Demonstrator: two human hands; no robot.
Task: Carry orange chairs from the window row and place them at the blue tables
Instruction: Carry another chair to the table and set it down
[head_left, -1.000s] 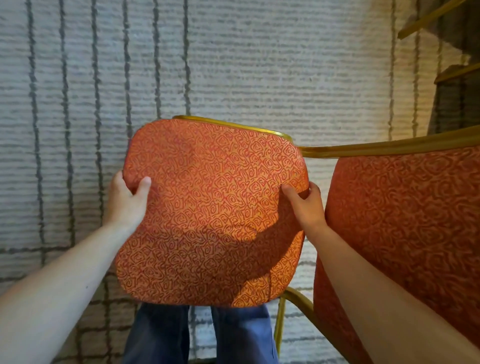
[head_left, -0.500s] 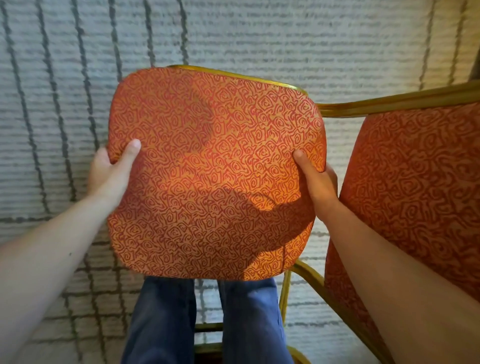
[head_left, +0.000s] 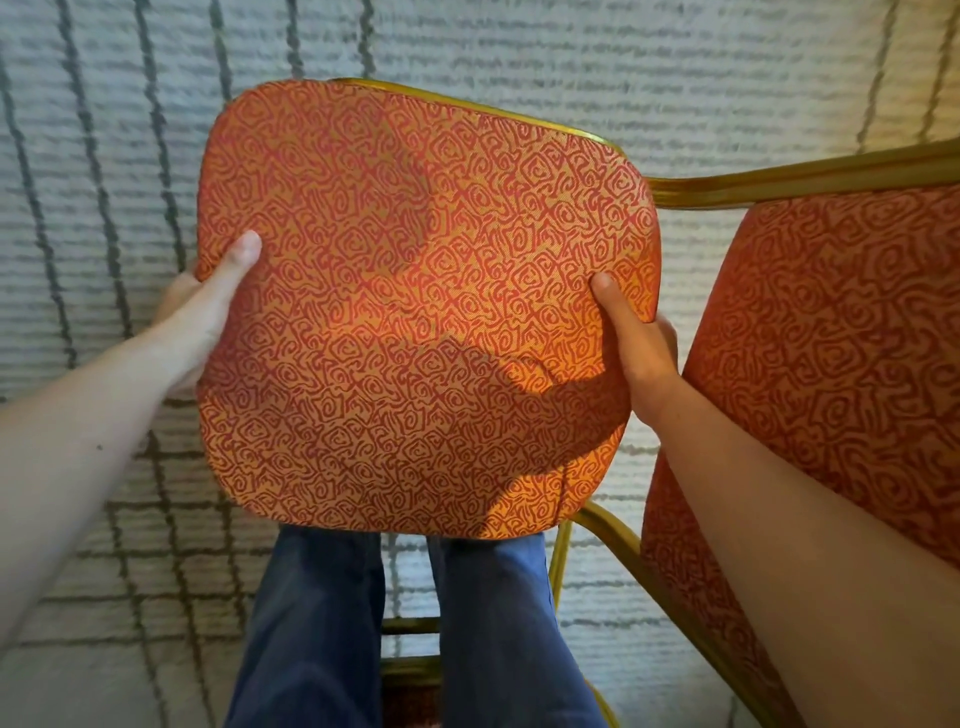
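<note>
An orange chair with a swirl-patterned cushion and gold metal frame fills the middle of the view, held up in front of me above the carpet. My left hand grips its left edge, thumb on the fabric. My right hand grips the right edge the same way, thumb on top and fingers hidden behind. A second orange chair with the same pattern stands close at the right, nearly touching my right forearm. No blue table is in view.
Pale grey carpet with dark lines covers the floor. My legs in blue jeans show below the held chair, with gold chair rails between and beside them. Open carpet lies to the left and ahead.
The held chair has risen and come nearer to the camera over the last second. Both hands kept their grip on its edges. The chair at the right has shifted slightly right in view.
</note>
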